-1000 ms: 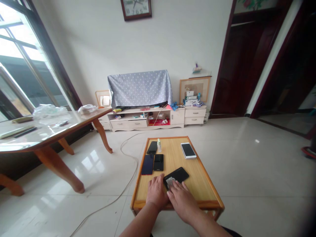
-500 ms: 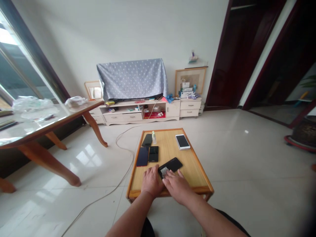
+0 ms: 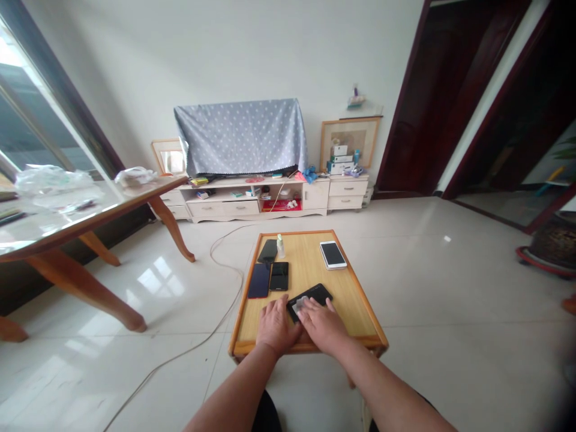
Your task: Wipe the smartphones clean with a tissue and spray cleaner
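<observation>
A black smartphone lies slanted near the front of the small wooden table. My left hand braces its left end, index finger and thumb against the edges. With its fingers together, my right hand presses a small whitish-grey wipe onto the phone's surface. The fingertips partly cover the wipe. Beyond my left hand lie a dark blue phone with a red edge, a black phone and another dark phone. Next to the last stands a small clear bottle with a pale green top.
A white phone lies at the table's far right. To the left, a larger table holds plastic bags. A cable runs over the tiled floor. Along the wall stands a low white cabinet under a cloth-covered shape.
The right hand and wipe have shifted slightly over the phone. The left hand stays at the phone's left end. The camera view has moved a little.
</observation>
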A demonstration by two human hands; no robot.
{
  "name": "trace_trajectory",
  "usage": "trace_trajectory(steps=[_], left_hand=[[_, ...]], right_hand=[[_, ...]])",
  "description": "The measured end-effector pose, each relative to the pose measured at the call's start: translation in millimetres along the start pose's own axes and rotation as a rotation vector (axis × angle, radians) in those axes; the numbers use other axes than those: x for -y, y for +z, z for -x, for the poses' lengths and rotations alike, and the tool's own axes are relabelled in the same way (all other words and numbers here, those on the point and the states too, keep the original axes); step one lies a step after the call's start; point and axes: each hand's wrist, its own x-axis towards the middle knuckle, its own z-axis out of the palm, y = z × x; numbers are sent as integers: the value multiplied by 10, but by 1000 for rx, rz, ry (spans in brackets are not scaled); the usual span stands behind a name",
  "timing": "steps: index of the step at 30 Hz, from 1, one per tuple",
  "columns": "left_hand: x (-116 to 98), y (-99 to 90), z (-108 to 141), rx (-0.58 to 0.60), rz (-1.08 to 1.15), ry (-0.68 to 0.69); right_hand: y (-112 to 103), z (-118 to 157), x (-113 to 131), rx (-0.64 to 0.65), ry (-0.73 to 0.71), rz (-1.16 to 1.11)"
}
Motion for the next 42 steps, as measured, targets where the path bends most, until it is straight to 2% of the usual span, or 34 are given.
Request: trace_trajectory(steps=[3,9,15,21,24,30,33,38,40,42], left_hand=[[4,-5,-2,-9,6,11],[22,7,-4,1,19,-12],[16,4,-2,-4,26,-21],[46,-20,-13,61,26,-9],[31,-23,-17,41,30,-28],[20,-30,-19,-7,17,-8],[23,-25,-23,-18,5,0],[15,-7,-33,-18,20,-16],[10,-7,-32,-19,23,-25],[8,-13,-27,-20,18,-12]], right_hand=[[-27,-74,-72,-35,77,21],[105,-51,123,16,-65,11],[94,-160,73,-44,31,36],[256,-214,241,-10,-66,32],[241,-341,141,-32,-14,41],[52,-536,-311,-133,230,84],[81,-471,-294,-158,277,107],[262,-242,49,-89,112,108],[254,-186,77,-70,60,103],[184,-172,-3,-79,74,106]])
